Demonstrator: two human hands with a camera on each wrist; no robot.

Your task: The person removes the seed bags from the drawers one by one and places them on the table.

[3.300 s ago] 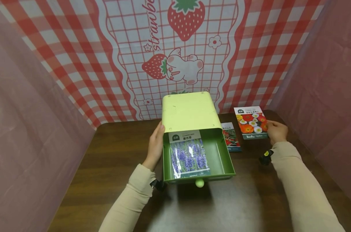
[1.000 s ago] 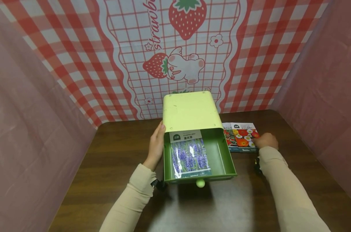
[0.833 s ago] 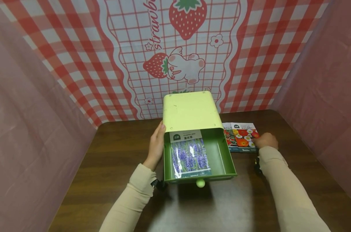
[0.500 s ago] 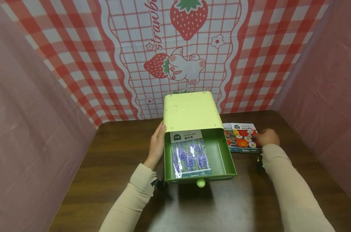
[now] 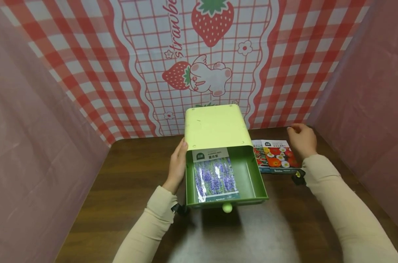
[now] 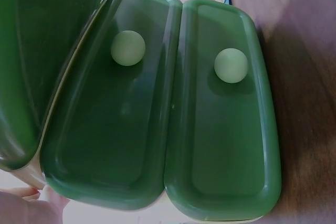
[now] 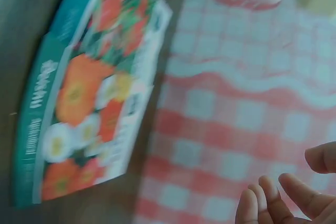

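Observation:
A small desktop drawer cabinet (image 5: 215, 126) with a pale yellow-green shell stands mid-table, its green top drawer (image 5: 248, 179) pulled out. Inside, at the left, lies a flower seed packet (image 5: 215, 179) with purple blooms. My left hand (image 5: 176, 166) rests along the cabinet's left side. In the left wrist view, two lower drawer fronts (image 6: 123, 108) with round knobs are closed. To the right of the cabinet, a poppy seed packet (image 5: 278, 157) partly covers a red-flowered seed packet (image 5: 260, 155). Just beyond the poppy packet, my right hand (image 5: 302, 140) is raised, loosely bent, holding nothing.
A strawberry-printed checked cloth (image 5: 140, 109) hangs behind the wooden table (image 5: 126, 175). Pink curtains (image 5: 360, 109) close off both sides. The open drawer juts toward the front, with its round knob (image 5: 227, 208) outermost.
My right hand laid the poppy packet down on the right, overlapping the red-flowered one, then let go and moved up and away toward the back. My left hand and the cabinet stayed put.

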